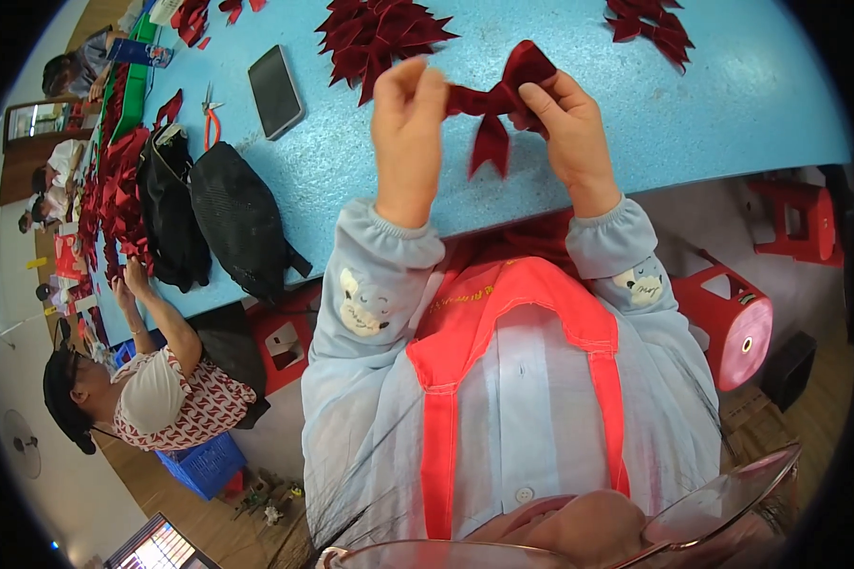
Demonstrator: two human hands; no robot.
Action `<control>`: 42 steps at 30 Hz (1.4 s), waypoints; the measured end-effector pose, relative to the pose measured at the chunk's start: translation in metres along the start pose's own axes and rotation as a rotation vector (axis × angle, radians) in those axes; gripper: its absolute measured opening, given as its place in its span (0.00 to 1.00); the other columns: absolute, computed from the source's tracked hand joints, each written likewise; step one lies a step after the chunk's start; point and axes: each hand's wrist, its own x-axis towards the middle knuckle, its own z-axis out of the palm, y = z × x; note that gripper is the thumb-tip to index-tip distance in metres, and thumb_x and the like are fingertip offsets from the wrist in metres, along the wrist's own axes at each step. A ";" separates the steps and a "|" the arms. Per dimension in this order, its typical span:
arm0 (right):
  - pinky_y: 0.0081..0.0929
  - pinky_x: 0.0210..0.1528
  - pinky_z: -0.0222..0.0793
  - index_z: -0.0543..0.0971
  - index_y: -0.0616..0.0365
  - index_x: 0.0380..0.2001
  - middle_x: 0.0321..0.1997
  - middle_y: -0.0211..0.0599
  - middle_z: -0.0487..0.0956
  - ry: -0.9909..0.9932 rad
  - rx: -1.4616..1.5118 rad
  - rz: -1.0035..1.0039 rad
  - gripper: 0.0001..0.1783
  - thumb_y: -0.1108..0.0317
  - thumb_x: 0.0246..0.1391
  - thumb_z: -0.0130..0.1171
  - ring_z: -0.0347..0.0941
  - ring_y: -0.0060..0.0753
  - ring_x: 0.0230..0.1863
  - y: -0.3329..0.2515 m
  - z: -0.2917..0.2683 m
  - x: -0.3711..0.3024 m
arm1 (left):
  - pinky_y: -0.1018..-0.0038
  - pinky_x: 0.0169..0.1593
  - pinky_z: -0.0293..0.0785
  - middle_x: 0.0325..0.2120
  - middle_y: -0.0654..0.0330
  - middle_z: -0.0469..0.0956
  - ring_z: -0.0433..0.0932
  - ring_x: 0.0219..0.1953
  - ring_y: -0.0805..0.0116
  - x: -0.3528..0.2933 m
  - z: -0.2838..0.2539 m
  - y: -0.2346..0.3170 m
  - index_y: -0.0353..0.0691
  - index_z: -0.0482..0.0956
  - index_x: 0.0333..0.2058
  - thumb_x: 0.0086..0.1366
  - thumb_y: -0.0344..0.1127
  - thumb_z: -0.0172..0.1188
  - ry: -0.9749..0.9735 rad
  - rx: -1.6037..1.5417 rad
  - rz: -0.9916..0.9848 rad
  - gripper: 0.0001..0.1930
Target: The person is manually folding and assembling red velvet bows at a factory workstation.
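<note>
Bow [495,106] likely light, soft, easily creased; best held at knot [501,98]. Right hand [573,123] pinches right loop [529,66]; left hand [408,128] fingers curled by left loop [461,100], grip unclear.

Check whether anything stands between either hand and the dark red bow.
Nothing visible does. The right hand already pinches the dark red bow at its right loop; the left hand is at its left end, though blur hides whether those fingers grip it.
</note>
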 end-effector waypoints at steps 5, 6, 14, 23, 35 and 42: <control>0.19 0.35 0.70 0.74 0.60 0.41 0.35 0.31 0.78 0.065 0.124 -0.061 0.11 0.70 0.55 0.56 0.73 0.22 0.30 0.006 0.007 0.005 | 0.79 0.35 0.70 0.29 0.63 0.76 0.72 0.32 0.78 -0.018 -0.019 -0.006 0.34 0.74 0.35 0.62 0.34 0.58 -0.041 -0.269 -0.512 0.09; 0.20 0.35 0.71 0.74 0.60 0.42 0.36 0.32 0.78 0.050 0.116 -0.053 0.11 0.69 0.55 0.55 0.73 0.23 0.30 0.006 0.009 0.005 | 0.79 0.35 0.70 0.28 0.63 0.76 0.72 0.31 0.78 -0.018 -0.015 -0.008 0.34 0.74 0.35 0.62 0.34 0.58 -0.059 -0.299 -0.524 0.09; 0.22 0.39 0.71 0.71 0.60 0.49 0.41 0.34 0.76 -0.118 0.150 0.084 0.18 0.66 0.55 0.54 0.74 0.26 0.39 -0.012 0.004 0.004 | 0.79 0.30 0.72 0.24 0.63 0.75 0.71 0.25 0.78 -0.009 -0.016 -0.007 0.32 0.75 0.33 0.61 0.32 0.58 -0.130 -0.190 -0.498 0.08; 0.19 0.38 0.70 0.74 0.57 0.46 0.40 0.32 0.76 -0.323 -0.241 -0.029 0.16 0.67 0.53 0.56 0.72 0.22 0.41 -0.025 -0.003 0.019 | 0.79 0.26 0.72 0.21 0.64 0.72 0.69 0.21 0.79 -0.002 -0.020 -0.001 0.32 0.75 0.32 0.61 0.31 0.56 -0.367 0.027 -0.448 0.07; 0.17 0.36 0.69 0.76 0.57 0.34 0.33 0.27 0.77 -0.095 0.242 0.120 0.07 0.70 0.51 0.59 0.73 0.19 0.33 -0.001 0.005 0.024 | 0.82 0.22 0.63 0.19 0.65 0.71 0.66 0.19 0.79 -0.003 -0.015 -0.005 0.30 0.77 0.37 0.61 0.30 0.55 -0.346 -0.054 -0.596 0.09; 0.18 0.37 0.70 0.76 0.58 0.37 0.34 0.27 0.77 -0.045 0.291 0.130 0.09 0.71 0.51 0.59 0.73 0.20 0.33 0.004 0.008 0.024 | 0.81 0.23 0.65 0.21 0.63 0.72 0.67 0.19 0.77 -0.003 -0.016 -0.009 0.30 0.76 0.38 0.61 0.31 0.56 -0.390 -0.115 -0.660 0.10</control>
